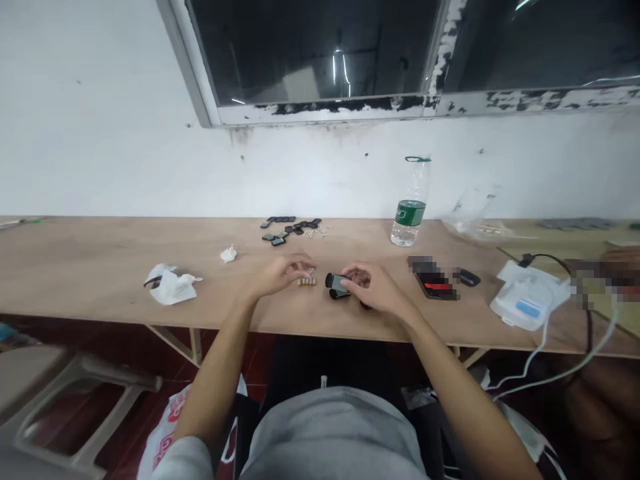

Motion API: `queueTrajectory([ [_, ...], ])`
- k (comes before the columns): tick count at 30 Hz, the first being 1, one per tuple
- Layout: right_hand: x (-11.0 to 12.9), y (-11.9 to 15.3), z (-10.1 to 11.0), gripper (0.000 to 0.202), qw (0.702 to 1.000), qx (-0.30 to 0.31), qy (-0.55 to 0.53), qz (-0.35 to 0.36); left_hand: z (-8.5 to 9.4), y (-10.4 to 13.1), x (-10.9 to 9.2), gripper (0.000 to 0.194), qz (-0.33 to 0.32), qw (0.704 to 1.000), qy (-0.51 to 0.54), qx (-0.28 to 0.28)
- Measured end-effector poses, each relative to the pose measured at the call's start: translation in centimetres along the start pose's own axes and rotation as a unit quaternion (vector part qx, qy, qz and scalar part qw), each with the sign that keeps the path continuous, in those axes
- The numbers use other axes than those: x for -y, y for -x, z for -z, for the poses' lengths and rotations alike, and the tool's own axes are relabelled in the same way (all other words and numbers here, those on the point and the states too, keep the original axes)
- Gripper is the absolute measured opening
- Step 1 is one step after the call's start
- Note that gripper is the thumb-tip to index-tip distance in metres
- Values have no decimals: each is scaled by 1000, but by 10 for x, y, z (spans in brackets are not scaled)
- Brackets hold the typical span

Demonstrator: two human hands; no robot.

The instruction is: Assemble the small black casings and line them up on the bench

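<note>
Right hand (373,288) fingers pinching small black part (339,285); left hand (283,273) fingers curled over brass pieces (307,282); bottle (411,203) nearly empty.

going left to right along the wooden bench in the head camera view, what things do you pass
Crumpled white wrapper → small white scrap → left hand → row of small brass-coloured parts → dark cylindrical piece in the right hand → water bottle → white device with a blue label.
</note>
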State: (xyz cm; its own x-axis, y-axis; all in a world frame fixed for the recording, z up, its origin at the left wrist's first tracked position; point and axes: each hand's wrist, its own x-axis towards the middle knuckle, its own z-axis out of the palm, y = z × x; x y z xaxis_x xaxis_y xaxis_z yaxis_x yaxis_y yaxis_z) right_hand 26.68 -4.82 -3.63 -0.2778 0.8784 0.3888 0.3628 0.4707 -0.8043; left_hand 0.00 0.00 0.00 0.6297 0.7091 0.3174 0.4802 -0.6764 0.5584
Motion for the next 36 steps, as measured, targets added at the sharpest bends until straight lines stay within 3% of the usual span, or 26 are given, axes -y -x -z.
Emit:
queueTrajectory([
  [5,4,0,5,28,996,-39,-73,-16,-19,-2,-32,30,-82,996,12,-21],
  [12,10,0,6,38,982,-59,-177,-29,-34,-4,-35,28,-106,987,-55,-103],
  [15,10,0,7,37,982,-47,-178,-31,-38,-5,-37,25,-91,988,-5,-127],
  [18,10,1,9,34,984,-35,-173,-19,-41,-7,-42,24,-18,985,105,-132],
  [22,11,3,8,31,987,-20,-160,-16,-43,-9,-42,35,88,955,259,-111],
  [25,14,4,7,31,991,-11,-130,-21,-43,-10,-38,40,102,946,293,-89],
  [28,15,4,6,28,994,3,-103,-28,-43,-9,-35,38,89,964,245,-62],
  [33,5,3,6,17,993,74,-45,-77,-42,-7,-32,40,57,992,105,33],
  [36,-3,2,4,11,985,131,-11,-114,-39,-7,-27,40,66,996,57,17],
])
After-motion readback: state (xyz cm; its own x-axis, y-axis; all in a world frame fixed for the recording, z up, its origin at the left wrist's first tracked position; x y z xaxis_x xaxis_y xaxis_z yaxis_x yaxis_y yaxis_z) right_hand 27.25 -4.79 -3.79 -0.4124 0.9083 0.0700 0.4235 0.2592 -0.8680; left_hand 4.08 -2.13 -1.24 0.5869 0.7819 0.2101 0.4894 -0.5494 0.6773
